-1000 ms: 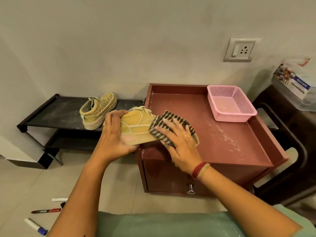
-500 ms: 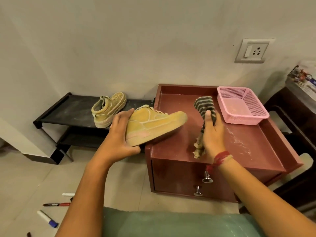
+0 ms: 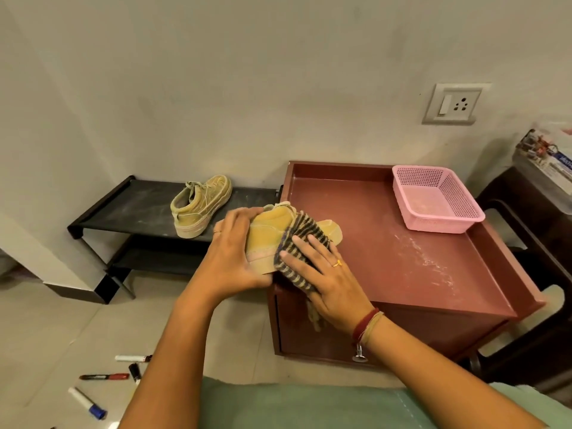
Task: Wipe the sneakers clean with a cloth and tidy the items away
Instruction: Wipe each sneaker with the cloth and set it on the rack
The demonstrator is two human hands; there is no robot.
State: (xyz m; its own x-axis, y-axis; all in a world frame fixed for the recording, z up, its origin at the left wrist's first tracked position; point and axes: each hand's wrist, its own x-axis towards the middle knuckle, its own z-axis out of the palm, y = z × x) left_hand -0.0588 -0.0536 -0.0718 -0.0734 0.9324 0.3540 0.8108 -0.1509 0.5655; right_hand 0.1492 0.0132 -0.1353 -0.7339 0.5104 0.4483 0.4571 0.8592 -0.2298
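Note:
A tan sneaker is held at its heel by my left hand, over the front left corner of the red cabinet. My right hand presses a striped dark-and-cream cloth flat against the sneaker's side, fingers spread; the cloth's end hangs down below the palm. The sneaker's toe pokes out beyond the cloth. A second tan sneaker stands on the top shelf of the black shoe rack to the left.
An empty pink mesh basket sits at the cabinet's back right. Several markers lie on the tiled floor at lower left. A dark chair with a packet on it stands to the right. A wall socket is above.
My right hand, which had lifted the cloth away over the cabinet, has brought it back down onto the sneaker's side. My left hand has kept hold of the sneaker.

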